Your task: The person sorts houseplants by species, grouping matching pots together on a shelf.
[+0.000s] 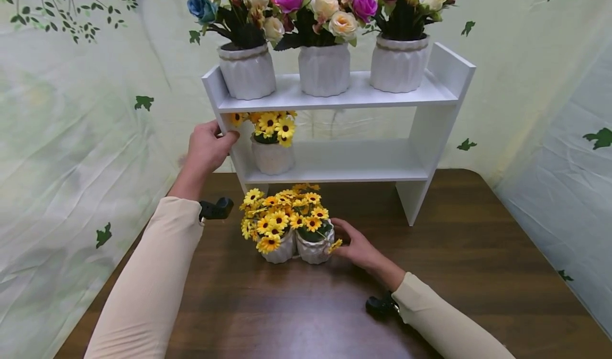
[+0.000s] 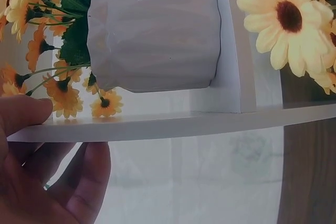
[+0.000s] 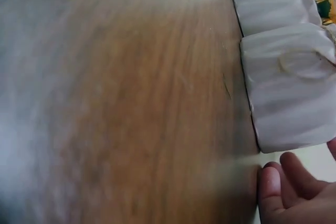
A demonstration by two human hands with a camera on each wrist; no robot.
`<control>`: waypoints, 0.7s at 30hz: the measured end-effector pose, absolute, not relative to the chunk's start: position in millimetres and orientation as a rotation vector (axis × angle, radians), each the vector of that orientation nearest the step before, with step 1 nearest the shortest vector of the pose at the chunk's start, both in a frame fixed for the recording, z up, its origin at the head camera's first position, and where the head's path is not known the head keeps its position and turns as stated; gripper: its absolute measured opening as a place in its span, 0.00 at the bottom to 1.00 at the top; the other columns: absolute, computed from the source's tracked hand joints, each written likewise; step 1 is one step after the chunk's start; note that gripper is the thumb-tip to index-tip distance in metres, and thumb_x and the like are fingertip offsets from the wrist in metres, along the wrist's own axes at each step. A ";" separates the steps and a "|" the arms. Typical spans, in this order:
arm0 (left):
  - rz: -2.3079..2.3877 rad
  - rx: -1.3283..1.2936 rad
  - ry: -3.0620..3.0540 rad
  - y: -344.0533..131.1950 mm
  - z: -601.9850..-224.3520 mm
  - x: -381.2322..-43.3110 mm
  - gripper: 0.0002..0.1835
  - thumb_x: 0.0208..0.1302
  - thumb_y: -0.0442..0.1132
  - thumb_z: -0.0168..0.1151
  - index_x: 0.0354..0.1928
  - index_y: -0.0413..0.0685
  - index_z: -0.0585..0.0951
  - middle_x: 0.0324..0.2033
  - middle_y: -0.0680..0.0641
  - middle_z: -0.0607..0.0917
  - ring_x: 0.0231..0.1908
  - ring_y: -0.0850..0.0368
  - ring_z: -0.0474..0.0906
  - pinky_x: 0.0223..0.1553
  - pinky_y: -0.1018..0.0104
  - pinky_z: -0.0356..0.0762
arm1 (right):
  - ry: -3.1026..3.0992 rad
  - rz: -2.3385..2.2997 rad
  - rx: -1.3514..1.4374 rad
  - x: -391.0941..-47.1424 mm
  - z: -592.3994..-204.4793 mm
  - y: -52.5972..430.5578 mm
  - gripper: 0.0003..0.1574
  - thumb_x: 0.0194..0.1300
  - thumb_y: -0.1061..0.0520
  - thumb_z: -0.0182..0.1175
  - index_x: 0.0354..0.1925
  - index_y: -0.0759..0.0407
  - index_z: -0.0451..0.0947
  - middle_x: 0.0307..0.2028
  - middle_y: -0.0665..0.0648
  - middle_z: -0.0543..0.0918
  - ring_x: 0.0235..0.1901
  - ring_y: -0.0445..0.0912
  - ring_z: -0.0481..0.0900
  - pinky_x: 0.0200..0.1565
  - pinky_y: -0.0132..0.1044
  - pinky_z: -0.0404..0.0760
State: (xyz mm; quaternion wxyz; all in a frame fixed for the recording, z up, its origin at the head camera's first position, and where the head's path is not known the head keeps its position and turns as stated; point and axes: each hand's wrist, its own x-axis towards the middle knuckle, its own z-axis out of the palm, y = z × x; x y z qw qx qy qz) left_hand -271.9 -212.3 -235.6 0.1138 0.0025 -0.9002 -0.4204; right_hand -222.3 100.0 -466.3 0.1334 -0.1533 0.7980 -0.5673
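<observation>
My left hand grips the left side panel of a white two-tier shelf; in the left wrist view the thumb lies on one face of the panel and the fingers on the other. Just inside that panel, a white pot of yellow daisies stands on the lower tier. Two more daisy pots sit side by side on the table in front, a left pot and a right pot. Beside the right pot is my right hand, its fingers loosely bent, with fingertips close to the pot's side.
Along the upper tier stand three white pots of artificial roses: a left one, a middle one and a right one. The shelf rests on a dark wooden table. Leaf-patterned cloth hangs behind and at the sides.
</observation>
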 end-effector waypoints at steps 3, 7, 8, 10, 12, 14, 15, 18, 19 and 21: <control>-1.223 0.013 -2.647 -211.8 -235.9 -272.0 0.26 0.69 0.43 0.52 0.65 0.38 0.73 0.64 0.34 0.76 0.60 0.39 0.75 0.59 0.43 0.75 | 2.253 -1.678 -0.452 -221.7 -465.9 98.8 0.54 0.55 0.57 0.71 0.75 0.54 0.56 0.72 0.65 0.66 0.69 0.60 0.66 0.64 0.57 0.71; -1.215 0.015 -2.642 -211.2 -235.4 -272.8 0.26 0.68 0.43 0.52 0.65 0.38 0.74 0.64 0.34 0.76 0.60 0.39 0.75 0.59 0.43 0.75 | 2.200 -1.708 -0.466 -221.3 -465.7 94.9 0.59 0.54 0.58 0.71 0.77 0.53 0.50 0.74 0.64 0.61 0.72 0.61 0.61 0.68 0.61 0.64; -1.214 0.016 -2.641 -211.2 -235.4 -273.0 0.26 0.69 0.43 0.52 0.65 0.38 0.74 0.64 0.34 0.76 0.59 0.39 0.75 0.60 0.43 0.75 | 2.193 -1.712 -0.463 -221.2 -465.9 93.0 0.60 0.54 0.57 0.71 0.77 0.53 0.49 0.74 0.64 0.60 0.72 0.61 0.61 0.69 0.61 0.63; -1.215 0.019 -2.642 -211.3 -235.5 -273.1 0.26 0.69 0.43 0.52 0.65 0.38 0.74 0.64 0.34 0.76 0.59 0.39 0.75 0.60 0.42 0.75 | 2.200 -1.717 -0.444 -220.7 -466.5 88.6 0.62 0.54 0.55 0.73 0.77 0.52 0.47 0.74 0.64 0.60 0.72 0.61 0.60 0.70 0.61 0.61; -1.215 0.022 -2.641 -211.7 -236.0 -272.9 0.26 0.69 0.43 0.52 0.65 0.38 0.74 0.64 0.34 0.76 0.59 0.39 0.75 0.60 0.42 0.75 | 2.217 -1.730 -0.415 -219.6 -467.1 83.9 0.64 0.54 0.53 0.74 0.77 0.52 0.47 0.74 0.64 0.60 0.72 0.61 0.60 0.70 0.62 0.61; -1.210 0.024 -2.641 -211.4 -235.8 -272.6 0.26 0.69 0.43 0.51 0.65 0.38 0.74 0.63 0.34 0.77 0.58 0.39 0.75 0.59 0.43 0.75 | 2.224 -1.776 -0.386 -218.0 -467.1 79.3 0.64 0.52 0.54 0.75 0.77 0.52 0.48 0.74 0.63 0.60 0.72 0.61 0.61 0.71 0.62 0.60; -1.207 0.023 -2.640 -211.3 -235.8 -272.6 0.26 0.69 0.44 0.51 0.65 0.38 0.74 0.63 0.33 0.77 0.58 0.39 0.75 0.58 0.43 0.76 | 2.230 -1.801 -0.371 -217.2 -466.9 77.1 0.64 0.52 0.54 0.75 0.77 0.53 0.49 0.74 0.63 0.61 0.72 0.61 0.61 0.71 0.61 0.60; -1.202 0.025 -2.640 -211.0 -235.9 -272.5 0.26 0.69 0.44 0.51 0.65 0.37 0.74 0.63 0.33 0.77 0.57 0.40 0.75 0.57 0.44 0.76 | 2.246 -1.853 -0.356 -214.7 -466.3 70.5 0.63 0.51 0.56 0.76 0.76 0.53 0.50 0.73 0.62 0.63 0.71 0.59 0.64 0.70 0.59 0.62; -1.202 0.027 -2.642 -211.0 -236.0 -272.5 0.26 0.69 0.44 0.51 0.65 0.38 0.74 0.63 0.33 0.77 0.58 0.40 0.75 0.57 0.44 0.76 | 2.253 -1.864 -0.343 -214.0 -465.6 68.3 0.63 0.51 0.55 0.76 0.76 0.53 0.51 0.72 0.61 0.64 0.71 0.58 0.65 0.70 0.58 0.63; -1.205 0.029 -2.644 -210.9 -236.1 -272.6 0.26 0.69 0.44 0.51 0.65 0.38 0.74 0.63 0.33 0.77 0.58 0.40 0.75 0.58 0.43 0.75 | 2.266 -1.869 -0.320 -213.0 -464.0 64.7 0.63 0.50 0.54 0.77 0.75 0.52 0.52 0.71 0.60 0.66 0.70 0.56 0.67 0.70 0.57 0.64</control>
